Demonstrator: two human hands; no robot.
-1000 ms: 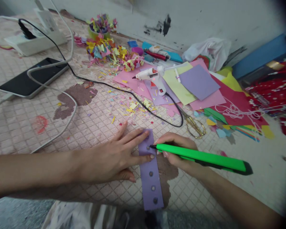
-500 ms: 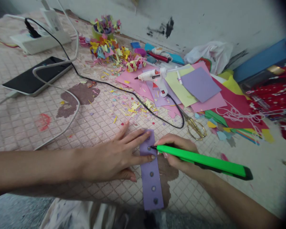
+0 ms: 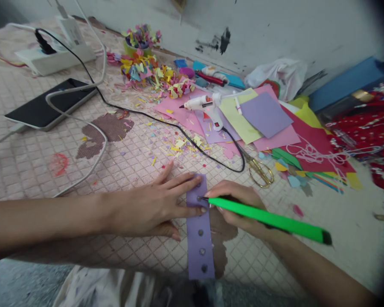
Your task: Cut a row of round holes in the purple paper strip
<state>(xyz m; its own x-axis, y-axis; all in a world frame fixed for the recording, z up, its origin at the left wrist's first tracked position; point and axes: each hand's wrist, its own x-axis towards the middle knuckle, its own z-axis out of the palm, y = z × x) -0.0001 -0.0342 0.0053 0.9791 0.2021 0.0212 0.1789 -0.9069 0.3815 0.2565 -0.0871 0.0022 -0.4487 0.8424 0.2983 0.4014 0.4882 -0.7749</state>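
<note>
A purple paper strip (image 3: 199, 221) with a column of several small round marks or holes lies on the quilted cloth (image 3: 141, 170). My left hand (image 3: 153, 204) lies with spread fingers, its fingertips pressing on the upper part of the strip. From the right, my right hand (image 3: 240, 204) is closed around a bright green cutter-like tool (image 3: 269, 219). The tool's dark tip touches the strip at a round mark between my left fingers. Its back end points to the lower right.
Beyond my hands are a white glue gun (image 3: 208, 104), coloured sheets (image 3: 265, 113), gold-handled scissors (image 3: 260, 171) and paper scraps (image 3: 179, 145). A black cable (image 3: 141, 112) crosses the cloth. At the left are a tablet (image 3: 51, 104) and a power strip (image 3: 56, 57).
The view has shifted slightly. The green tool's back end has swung a little down and left, while its tip stays at the same mark. My left hand still presses on the strip.
</note>
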